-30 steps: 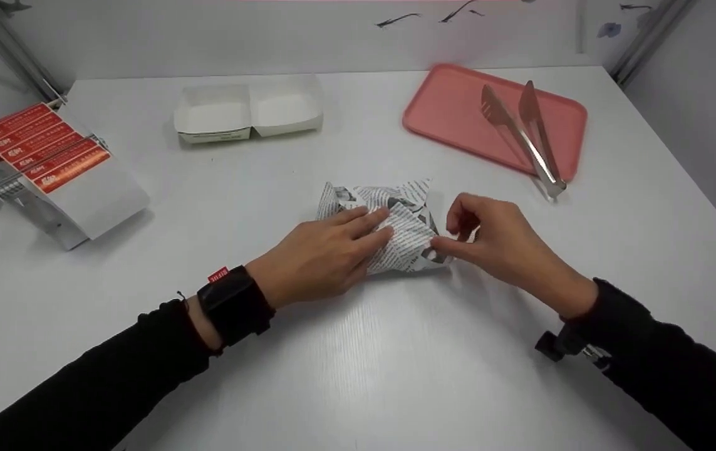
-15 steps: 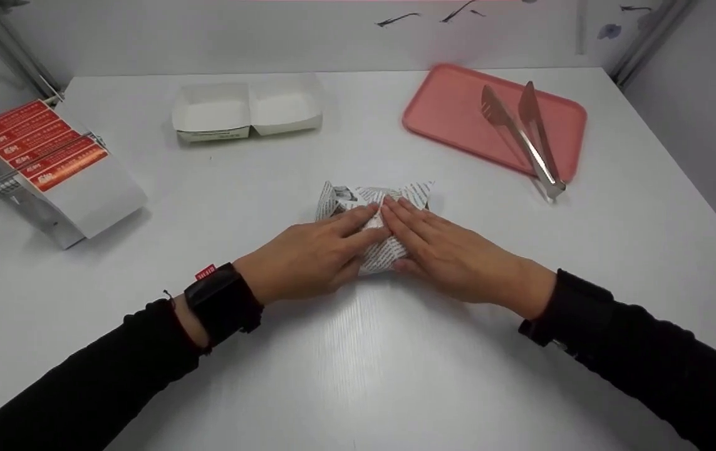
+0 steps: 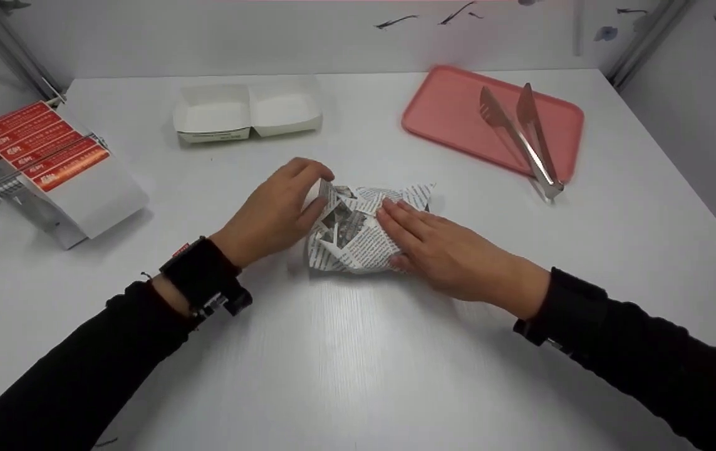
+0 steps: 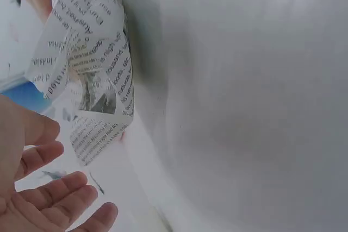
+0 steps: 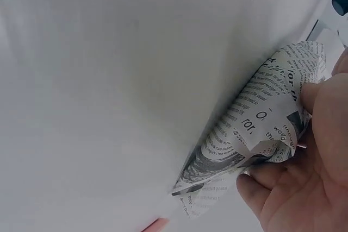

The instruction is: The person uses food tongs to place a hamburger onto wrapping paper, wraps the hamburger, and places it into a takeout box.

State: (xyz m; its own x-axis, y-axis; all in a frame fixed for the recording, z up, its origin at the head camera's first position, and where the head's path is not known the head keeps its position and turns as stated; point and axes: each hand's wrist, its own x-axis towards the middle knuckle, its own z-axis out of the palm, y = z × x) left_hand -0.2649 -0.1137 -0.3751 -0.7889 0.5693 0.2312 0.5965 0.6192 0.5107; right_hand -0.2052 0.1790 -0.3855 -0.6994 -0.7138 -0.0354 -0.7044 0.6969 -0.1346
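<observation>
A parcel of newsprint-patterned wrapping paper (image 3: pixel 358 247) lies on the white table in the head view, with folded top and loose corners; its contents are hidden. My right hand (image 3: pixel 464 260) rests flat over the parcel's right side, fingers straight and pointing toward its middle. At the parcel's left end, my left hand (image 3: pixel 273 210) has thumb and fingers spread apart beside an upturned paper flap (image 3: pixel 327 194). Seen from the left wrist, the left fingers (image 4: pixel 65 194) are apart from the loose paper end (image 4: pixel 95 134). In the right wrist view, the right palm (image 5: pixel 304 188) lies along the folded paper (image 5: pixel 255 123).
Behind the parcel stands an open white two-part box (image 3: pixel 248 116). A pink tray (image 3: pixel 451 113) is at the back right, with metal tongs (image 3: pixel 530 147) lying across it. On the left, a wire rack (image 3: pixel 10 185) holds red-and-white paper sleeves (image 3: pixel 69 169).
My right hand moved from the parcel's right edge onto its top and stayed there. The left hand then lifted off the top and moved to the left flap, uncovering the parcel's left side.
</observation>
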